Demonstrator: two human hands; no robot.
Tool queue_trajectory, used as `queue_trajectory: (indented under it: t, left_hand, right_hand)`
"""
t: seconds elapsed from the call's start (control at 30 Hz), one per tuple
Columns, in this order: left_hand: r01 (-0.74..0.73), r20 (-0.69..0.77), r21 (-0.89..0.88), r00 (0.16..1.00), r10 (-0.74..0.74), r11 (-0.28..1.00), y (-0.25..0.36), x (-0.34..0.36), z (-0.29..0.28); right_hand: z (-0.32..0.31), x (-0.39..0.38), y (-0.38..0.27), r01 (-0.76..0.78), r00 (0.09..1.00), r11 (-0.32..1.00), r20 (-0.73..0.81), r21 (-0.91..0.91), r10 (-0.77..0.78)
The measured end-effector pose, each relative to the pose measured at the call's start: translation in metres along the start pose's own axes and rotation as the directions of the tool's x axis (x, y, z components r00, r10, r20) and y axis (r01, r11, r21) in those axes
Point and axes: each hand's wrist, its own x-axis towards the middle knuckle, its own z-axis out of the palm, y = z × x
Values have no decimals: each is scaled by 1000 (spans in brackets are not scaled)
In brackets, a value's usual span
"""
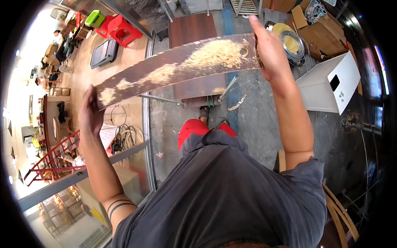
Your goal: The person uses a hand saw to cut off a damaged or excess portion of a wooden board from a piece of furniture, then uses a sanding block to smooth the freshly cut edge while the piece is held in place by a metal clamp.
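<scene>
A long dark-brown plank (144,78) spans the view, raised and tilted with its right end higher, with patches of pale crumbly dust or shavings and a round hole near the right end. My left hand (92,109) grips its left end and my right hand (269,51) grips its right end, thumb pointing up. Behind it lies a brown wooden board (191,25) with metal tubes (228,87) at its sides, near my feet.
Cardboard boxes (320,39), coiled cable (291,49) and a white metal case (326,84) crowd the right. At left are a glass partition edge (84,177), red stools (120,31), a red ladder (49,165), hoses (128,136) and a person (60,41) in the distance.
</scene>
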Motion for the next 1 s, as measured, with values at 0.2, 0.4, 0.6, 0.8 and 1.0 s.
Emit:
queue_trajectory:
  t: [0.2, 0.4, 0.6, 0.8, 1.0]
  left_hand:
    - [-225, -222, -385, 964, 147, 895, -47, -80, -133]
    - [-339, -600, -332, 796, 80, 880, -212, -228, -270]
    - [-104, -793, -44, 608, 28, 994, -387, -309, -299]
    - [192, -969, -113, 196, -151, 975, -547, -323, -284]
    - [181, -910, -403, 20, -413, 897, -679, -324, -305]
  right_hand:
    - [79, -42, -13, 128, 926, 991, 363, -37, -106]
    - [94, -101, 158, 36, 704, 880, 637, -474, 314]
    - [-68, -201, 443, -244, 485, 494, 336, -834, 807]
    - [-59, -235, 403, -105, 516, 199, 118, -974, 848]
    - [-67, -212, 389, -270, 557, 148, -30, -951, 830]
